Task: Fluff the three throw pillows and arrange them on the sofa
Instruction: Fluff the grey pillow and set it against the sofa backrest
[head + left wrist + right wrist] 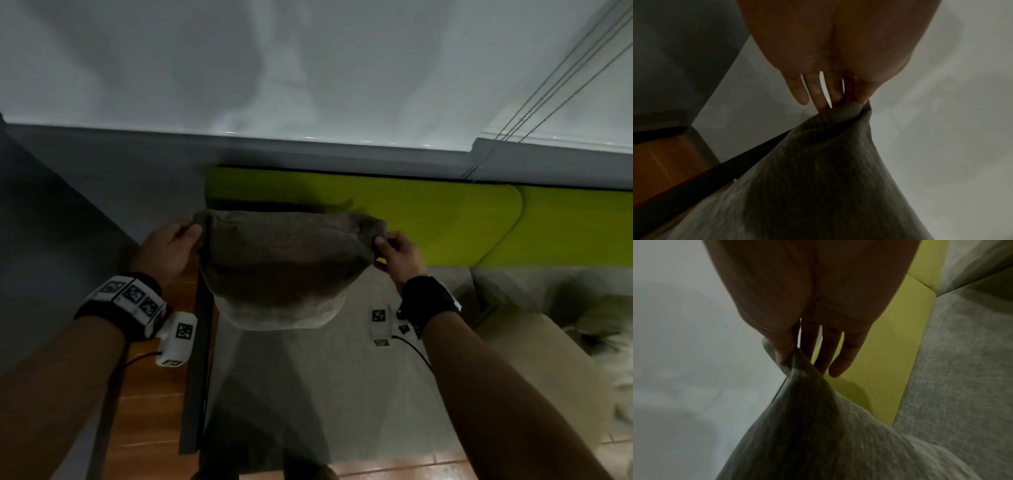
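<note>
A grey-brown throw pillow (284, 267) hangs in the air in front of the sofa's lime-green backrest (428, 219). My left hand (171, 246) pinches its upper left corner, and my right hand (394, 253) pinches its upper right corner. In the left wrist view the thumb and fingers of my left hand (849, 100) clamp the gathered corner of the pillow (818, 178). In the right wrist view my right hand (789, 356) pinches the other corner of the pillow (818, 434) with thumb and forefinger, the other fingers straight. The pillow sags below both hands.
The grey sofa seat (394, 377) lies below the pillow. A furry pale cushion (609, 349) lies at the right edge. A dark sofa arm (198, 359) runs down the left, beside wooden floor (150, 404). A white wall (308, 61) rises behind.
</note>
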`<state>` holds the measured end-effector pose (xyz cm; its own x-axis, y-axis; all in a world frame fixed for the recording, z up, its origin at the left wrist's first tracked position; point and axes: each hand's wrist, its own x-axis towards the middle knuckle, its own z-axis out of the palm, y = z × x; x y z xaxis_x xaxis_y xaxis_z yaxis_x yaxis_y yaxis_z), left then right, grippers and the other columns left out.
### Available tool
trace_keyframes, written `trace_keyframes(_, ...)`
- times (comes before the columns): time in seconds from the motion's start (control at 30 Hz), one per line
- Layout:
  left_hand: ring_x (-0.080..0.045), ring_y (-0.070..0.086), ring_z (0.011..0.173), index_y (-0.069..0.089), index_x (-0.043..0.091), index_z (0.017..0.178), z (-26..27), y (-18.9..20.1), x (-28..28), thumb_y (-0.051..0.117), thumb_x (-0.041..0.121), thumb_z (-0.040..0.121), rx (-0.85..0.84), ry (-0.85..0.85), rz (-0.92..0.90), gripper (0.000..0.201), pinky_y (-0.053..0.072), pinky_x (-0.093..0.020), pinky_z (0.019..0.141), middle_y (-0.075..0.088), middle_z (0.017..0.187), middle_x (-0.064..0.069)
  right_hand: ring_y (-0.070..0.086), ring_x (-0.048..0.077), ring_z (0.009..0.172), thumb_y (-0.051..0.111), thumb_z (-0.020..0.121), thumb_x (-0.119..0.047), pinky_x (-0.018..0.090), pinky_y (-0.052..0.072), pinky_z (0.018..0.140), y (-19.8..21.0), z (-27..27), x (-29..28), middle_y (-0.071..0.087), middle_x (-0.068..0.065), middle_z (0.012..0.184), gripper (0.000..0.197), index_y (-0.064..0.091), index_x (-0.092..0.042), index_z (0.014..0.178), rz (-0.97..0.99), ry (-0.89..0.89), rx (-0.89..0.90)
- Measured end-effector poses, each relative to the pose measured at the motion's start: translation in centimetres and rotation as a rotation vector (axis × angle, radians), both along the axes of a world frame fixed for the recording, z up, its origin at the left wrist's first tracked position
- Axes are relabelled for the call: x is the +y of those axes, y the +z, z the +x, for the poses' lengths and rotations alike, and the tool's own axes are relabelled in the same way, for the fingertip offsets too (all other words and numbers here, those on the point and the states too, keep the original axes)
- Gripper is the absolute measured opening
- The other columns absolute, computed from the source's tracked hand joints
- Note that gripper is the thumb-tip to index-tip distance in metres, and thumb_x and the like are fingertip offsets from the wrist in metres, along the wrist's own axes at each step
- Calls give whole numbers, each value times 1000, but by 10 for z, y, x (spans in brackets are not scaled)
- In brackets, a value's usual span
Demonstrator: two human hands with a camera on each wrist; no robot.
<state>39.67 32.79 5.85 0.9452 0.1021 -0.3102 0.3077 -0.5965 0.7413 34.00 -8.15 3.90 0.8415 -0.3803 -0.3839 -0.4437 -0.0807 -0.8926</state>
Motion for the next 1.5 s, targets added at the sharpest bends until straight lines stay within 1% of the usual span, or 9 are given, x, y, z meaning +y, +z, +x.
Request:
trace_keyframes(0.13,-22,62,108,66,31,104,-5,3,-10,63,29,98,-4,-51,-103,7,46,-36,95,67,113,-2,67,24,86,69,97,-14,54,59,86,-3,-6,0,69,4,85,18,59,-22,84,-92,22,-57)
trace_keyframes(0.27,-25,64,106,73,22,116,-6,3,-21,58,63,91,241,-37,-68,50,51,-41,98,69,113,-1,71,25,90,76,91,-25,44,61,79,1,-6,13,74,7,94,19,64,-38,97,-211,153,-112)
trace_keyframes(0.37,-26,67,107,74,21,111,-8,-1,-24,72,40,90,204,56,-250,28,52,-48,103,74,115,-3,70,16,86,73,95,-30,33,56,73,-1,-7,19,72,-7,89,18,65,-46,90,-335,238,-119)
trace_keyframes(0.5,-23,71,101,73,29,91,-6,4,-14,81,24,84,68,211,-401,12,57,-48,95,75,105,-3,71,25,91,72,92,-40,47,63,77,-1,-8,9,70,-3,89,17,61,-38,78,-186,-76,-141)
trace_keyframes(0.77,-12,72,80,62,-1,115,-16,23,0,71,13,91,16,247,-552,29,56,-15,59,74,89,-1,68,28,99,67,97,-7,37,61,74,1,-3,-22,69,7,104,18,59,-22,100,-97,-208,-187)
trace_keyframes(0.9,-21,71,94,60,-3,113,-9,25,10,67,8,94,25,171,-384,23,62,-23,70,70,114,-18,70,31,102,67,97,-10,41,60,81,-9,-2,-27,70,4,105,18,65,-28,100,-109,-164,-173)
trace_keyframes(1.03,-28,71,96,73,16,96,1,22,19,85,20,78,-114,169,-8,22,58,-48,92,75,100,-12,69,34,100,66,97,-7,48,59,84,-14,1,-24,71,0,100,29,65,-35,90,-120,-123,-194)
trace_keyframes(1.23,-27,67,98,72,11,97,-8,28,13,80,31,83,-227,172,237,26,44,-25,82,74,101,-9,69,-2,71,65,98,-3,17,57,60,-12,4,-21,74,-21,80,34,64,-34,85,-127,-90,-251)
trace_keyframes(1.5,-24,66,98,56,18,85,-8,27,19,79,14,82,-104,162,101,23,51,-31,85,67,95,-3,70,-4,70,62,99,-3,19,61,63,-1,2,-10,74,-25,80,53,68,-50,75,-82,-56,-252)
